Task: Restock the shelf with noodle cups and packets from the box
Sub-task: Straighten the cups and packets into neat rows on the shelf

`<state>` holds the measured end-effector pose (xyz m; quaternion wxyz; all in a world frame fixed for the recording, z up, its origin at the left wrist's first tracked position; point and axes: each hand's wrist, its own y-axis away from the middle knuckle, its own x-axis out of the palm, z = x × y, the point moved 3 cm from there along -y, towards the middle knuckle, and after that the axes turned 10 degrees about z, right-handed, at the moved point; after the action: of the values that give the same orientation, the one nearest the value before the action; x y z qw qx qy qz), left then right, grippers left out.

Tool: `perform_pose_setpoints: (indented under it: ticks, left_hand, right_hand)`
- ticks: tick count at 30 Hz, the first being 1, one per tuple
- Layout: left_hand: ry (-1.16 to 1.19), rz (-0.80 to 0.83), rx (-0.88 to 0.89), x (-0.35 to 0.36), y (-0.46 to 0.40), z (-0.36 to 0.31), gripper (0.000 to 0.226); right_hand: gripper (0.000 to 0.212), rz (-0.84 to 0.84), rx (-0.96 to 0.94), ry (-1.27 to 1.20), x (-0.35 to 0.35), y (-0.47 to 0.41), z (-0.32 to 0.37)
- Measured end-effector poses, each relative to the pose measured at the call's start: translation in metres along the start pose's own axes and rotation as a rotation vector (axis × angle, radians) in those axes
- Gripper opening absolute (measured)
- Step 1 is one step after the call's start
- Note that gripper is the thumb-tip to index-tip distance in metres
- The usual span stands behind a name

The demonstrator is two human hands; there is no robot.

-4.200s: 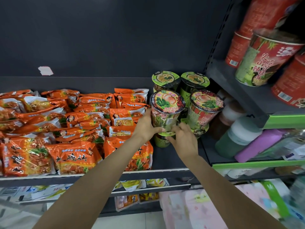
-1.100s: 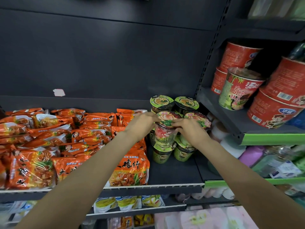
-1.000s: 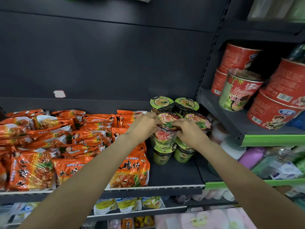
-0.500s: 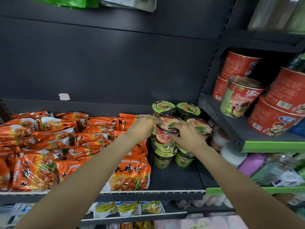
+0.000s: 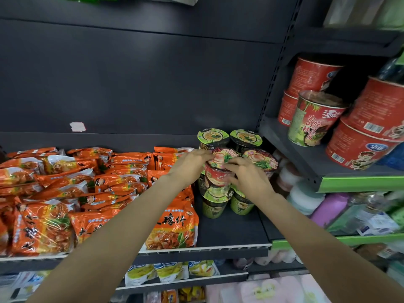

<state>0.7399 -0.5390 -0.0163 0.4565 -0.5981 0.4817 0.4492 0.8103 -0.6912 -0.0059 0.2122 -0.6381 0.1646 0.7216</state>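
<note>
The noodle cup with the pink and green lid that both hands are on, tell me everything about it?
The red noodle cup looks shiny, film-wrapped, with a pink and green picture lid. It stands slightly tilted on top of a green-lidded cup, front of the dark shelf. The left hand and right hand grip its rim from either side.

Two hands reach into the shelf: the left hand (image 5: 190, 166) and the right hand (image 5: 249, 178). By the shelf's right end stand eight noodle cups in view: two red-sided cups with pink-and-green lids (image 5: 260, 160), set on green cups (image 5: 240, 204), and two green-lidded cups (image 5: 213, 136) stacked behind. The orange noodle packets (image 5: 172, 224) lie heaped and overlapping, too many to count surely, and on the side shelf sit five large noodle buckets (image 5: 363, 149), four red and one red-and-green.
</note>
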Motion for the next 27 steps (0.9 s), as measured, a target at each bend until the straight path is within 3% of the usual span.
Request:
perform_pose_setpoints:
  ticks: [4,11,14,18,21,27]
  left_hand:
    - [0.026,-0.011,-0.025,-0.002,-0.001,0.003,0.041]
    - [-0.002,-0.086,0.106,-0.008,0.004,-0.006,0.024]
    - [0.085,-0.043,0.128,-0.008,0.003,-0.011,0.031]
    - [0.15,0.134,0.028,-0.004,0.0,-0.008,0.046]
    - [0.139,0.149,0.024,-0.003,0.004,-0.006,0.063]
    - [0.048,0.086,0.036,-0.005,0.011,-0.005,0.046]
  right_hand:
    - [0.034,-0.005,-0.026,-0.028,0.004,-0.005,-0.003]
    - [0.031,-0.067,-0.055,-0.17,-0.002,0.001,-0.014]
    - [0.022,-0.008,-0.064,-0.169,-0.004,-0.004,-0.012]
    - [0.019,0.021,-0.064,-0.176,-0.009,-0.009,-0.012]
    - [0.013,0.038,-0.097,-0.156,-0.008,-0.009,-0.014]
    - [0.029,-0.039,-0.004,-0.085,-0.006,-0.001,-0.017]
